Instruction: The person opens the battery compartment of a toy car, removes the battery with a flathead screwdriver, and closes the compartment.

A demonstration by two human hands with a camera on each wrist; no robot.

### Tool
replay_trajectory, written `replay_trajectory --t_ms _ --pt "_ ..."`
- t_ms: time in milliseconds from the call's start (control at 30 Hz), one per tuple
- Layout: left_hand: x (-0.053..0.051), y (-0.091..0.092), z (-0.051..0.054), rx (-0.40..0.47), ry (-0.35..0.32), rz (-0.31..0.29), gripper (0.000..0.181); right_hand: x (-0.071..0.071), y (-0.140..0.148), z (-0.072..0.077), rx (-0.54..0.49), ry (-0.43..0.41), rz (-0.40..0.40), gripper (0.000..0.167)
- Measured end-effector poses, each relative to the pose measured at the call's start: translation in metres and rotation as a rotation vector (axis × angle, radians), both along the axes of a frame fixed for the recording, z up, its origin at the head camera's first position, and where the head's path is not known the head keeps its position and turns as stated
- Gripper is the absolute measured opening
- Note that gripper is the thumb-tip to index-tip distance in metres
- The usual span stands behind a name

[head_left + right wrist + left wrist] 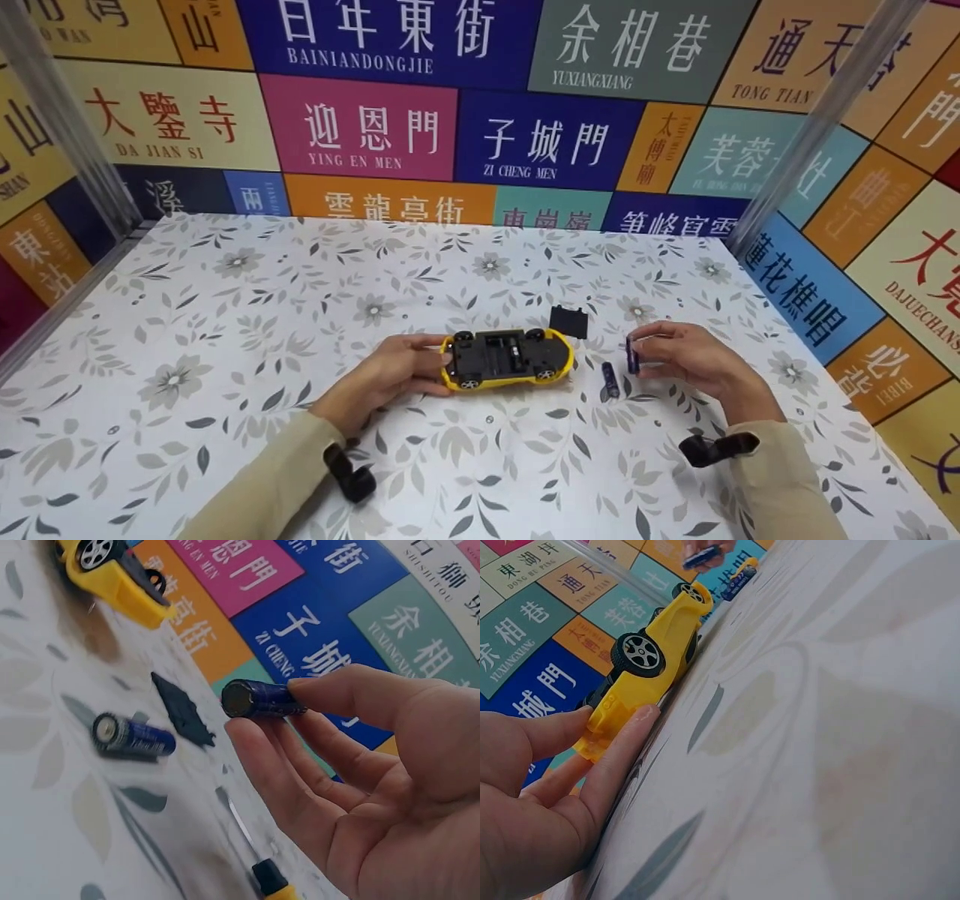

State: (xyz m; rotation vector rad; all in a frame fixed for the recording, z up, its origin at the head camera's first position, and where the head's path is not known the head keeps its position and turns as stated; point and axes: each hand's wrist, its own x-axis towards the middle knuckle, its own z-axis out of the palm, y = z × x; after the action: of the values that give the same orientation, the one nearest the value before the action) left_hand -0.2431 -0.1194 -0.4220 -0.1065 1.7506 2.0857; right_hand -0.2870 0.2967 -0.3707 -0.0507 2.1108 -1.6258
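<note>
A yellow toy car (510, 361) lies wheels up, its black underside showing an uncovered compartment with what looks like a battery inside. My left hand (390, 371) grips the car's left end between thumb and fingers; the left wrist view shows this hand (547, 795) close up. To the right of the car, my right hand (694, 360) pinches a dark blue battery (259, 699) above the table. A second blue battery (135, 736) lies on the cloth between car and right hand. Behind the car's right end is a flat black cover (569, 322).
A screwdriver (274, 877) with a black and yellow handle lies on the table beyond the right hand. The table wears a white floral cloth (247, 315). Colourful sign-covered panels (360, 127) stand at the back and sides, with clear posts at the corners.
</note>
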Motion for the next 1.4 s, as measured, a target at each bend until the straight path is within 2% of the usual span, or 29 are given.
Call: replay_trajectory --t_ms 133,333,700,1067,1400 --pt "0.001 0.0 0.0 0.001 -0.002 0.004 0.053 -0.002 0.001 -0.006 0.014 -0.059 -0.003 0.028" --pt "0.001 0.0 0.001 -0.004 -0.009 0.006 0.052 0.0 0.001 -0.008 0.033 -0.097 -0.005 0.03" --pt "0.002 -0.002 0.001 0.019 0.017 -0.022 0.054 0.0 -0.007 -0.015 0.196 -0.084 -0.042 0.029" --pt "0.002 -0.001 0.001 0.013 0.016 -0.028 0.055 0.002 -0.018 -0.015 0.264 -0.085 -0.114 0.032" --pt "0.002 0.0 0.001 0.008 0.011 -0.023 0.055 0.004 -0.023 -0.011 0.325 -0.093 -0.134 0.038"
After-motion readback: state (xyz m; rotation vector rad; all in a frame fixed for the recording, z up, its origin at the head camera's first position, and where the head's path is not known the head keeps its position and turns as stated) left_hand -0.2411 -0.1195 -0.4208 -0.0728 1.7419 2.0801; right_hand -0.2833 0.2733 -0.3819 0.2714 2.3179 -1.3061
